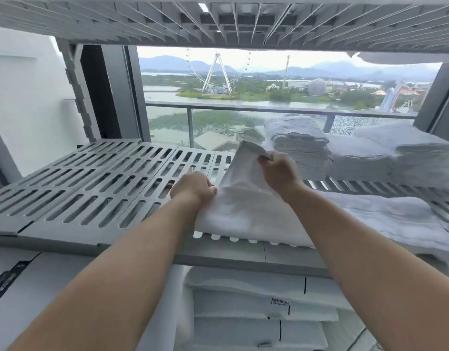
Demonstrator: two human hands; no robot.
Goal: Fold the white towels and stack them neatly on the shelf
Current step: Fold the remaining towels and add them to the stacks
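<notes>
A white towel [243, 211] lies on the grey slotted shelf [91, 188], its far end lifted off the surface. My left hand [193, 187] pinches the towel's left edge low down. My right hand [281, 168] grips the raised far edge and holds it up above the shelf. The towel's right part runs on flat toward the shelf's right side [385, 214]. Behind my right hand stands a stack of folded white towels [299, 145], with two more folded piles [408, 153] to the right of it.
Another grey slotted shelf [218, 24] hangs close overhead. On the level below lie folded white linens with a black label [256, 300]. A grey upright post [79, 92] stands at the back left. Behind the rack is a window with a balcony railing [218, 106].
</notes>
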